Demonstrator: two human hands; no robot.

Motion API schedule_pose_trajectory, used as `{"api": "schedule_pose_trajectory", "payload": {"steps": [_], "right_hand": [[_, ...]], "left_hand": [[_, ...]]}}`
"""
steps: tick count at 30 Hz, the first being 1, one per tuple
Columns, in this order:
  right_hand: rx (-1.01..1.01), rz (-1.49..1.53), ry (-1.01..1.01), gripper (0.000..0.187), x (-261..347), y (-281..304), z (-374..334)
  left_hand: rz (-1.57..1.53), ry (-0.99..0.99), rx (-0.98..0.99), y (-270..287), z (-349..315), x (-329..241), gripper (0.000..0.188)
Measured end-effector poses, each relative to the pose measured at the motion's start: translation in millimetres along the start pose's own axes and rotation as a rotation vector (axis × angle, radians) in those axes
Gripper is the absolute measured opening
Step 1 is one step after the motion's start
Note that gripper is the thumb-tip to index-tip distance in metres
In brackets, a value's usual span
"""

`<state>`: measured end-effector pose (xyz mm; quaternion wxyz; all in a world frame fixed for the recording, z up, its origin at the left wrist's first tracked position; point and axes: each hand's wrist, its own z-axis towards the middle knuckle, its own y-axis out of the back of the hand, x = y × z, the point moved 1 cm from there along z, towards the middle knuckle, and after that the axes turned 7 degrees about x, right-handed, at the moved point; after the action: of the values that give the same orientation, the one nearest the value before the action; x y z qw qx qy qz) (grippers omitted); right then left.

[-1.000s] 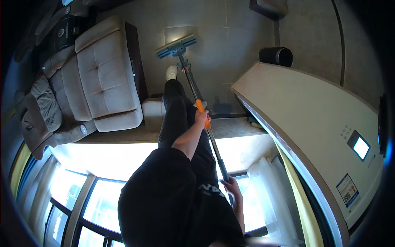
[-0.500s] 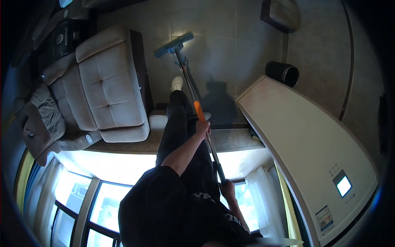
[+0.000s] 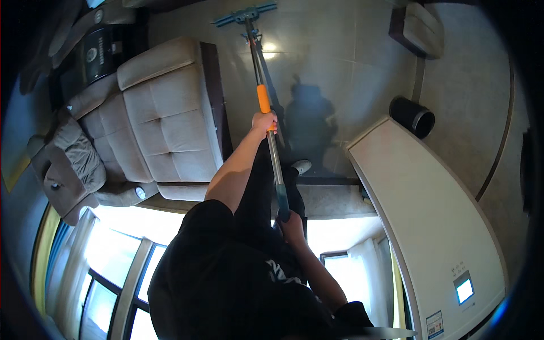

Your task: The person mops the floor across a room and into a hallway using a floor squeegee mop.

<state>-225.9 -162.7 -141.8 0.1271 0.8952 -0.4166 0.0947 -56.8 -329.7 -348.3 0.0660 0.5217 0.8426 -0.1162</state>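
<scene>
A sponge mop [image 3: 274, 156] with a metal pole runs away from my body. Its wide blue-grey head [image 3: 246, 15] lies on the tiled floor at the far edge of the view. My left hand [image 3: 264, 123] is wrapped round the pole at the lower end of its orange sleeve [image 3: 263, 98]. Nearer my waist, my right hand [image 3: 291, 228] grips the dark handle end [image 3: 282, 199]. My left arm is stretched forward, while the right one is bent close to my body.
A brown tufted recliner sofa [image 3: 164, 110] stands close on the left. To the right is a tall white appliance [image 3: 425, 209] with a lit display, and a black cylindrical bin [image 3: 412, 116] beside its corner. An upholstered stool [image 3: 422, 31] sits at far right. Windows and curtains are behind me.
The mop head has moved farther away across the floor. Both hands have gone forward with the pole, still holding it, and the pole stands straighter ahead. My view has shifted a little.
</scene>
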Motion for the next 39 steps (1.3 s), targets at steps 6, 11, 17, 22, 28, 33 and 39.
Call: {"api": "schedule_pose_trajectory", "payload": {"steps": [6,11,17,22,28,33,39], "right_hand": [[0.135,0.093,-0.024,0.019,-32.2,-14.1,-12.6],[0.097,0.18,0.089,0.018,-83.7,50.2,-34.9],[-0.001,-0.02,-0.078,0.022,-224.1,123.4,-114.8],[-0.071,0.078,-0.187,0.03,-329.5,97.7,-217.2],[-0.534,0.036,-0.121,0.042,-323.8,54.4,-253.0],[-0.594,0.156,0.015,0.041,-329.1,6.1,-195.3],[-0.464,0.026,0.005,0.043,-180.9,44.3,-124.8]], "left_hand": [[-0.243,-0.151,0.116,-1.6,-36.1,62.5,0.015],[-0.347,-0.009,0.228,-75.8,-92.7,168.3,0.024],[-0.177,0.101,0.21,-182.0,-155.6,302.6,0.009],[0.03,0.38,0.062,-198.6,-211.3,433.5,0.008],[0.353,0.35,0.022,-184.1,-211.2,445.8,0.011],[0.285,0.296,-0.116,-164.2,-215.5,387.4,0.014],[0.303,0.134,0.105,-141.7,-159.7,247.6,0.007]]}}
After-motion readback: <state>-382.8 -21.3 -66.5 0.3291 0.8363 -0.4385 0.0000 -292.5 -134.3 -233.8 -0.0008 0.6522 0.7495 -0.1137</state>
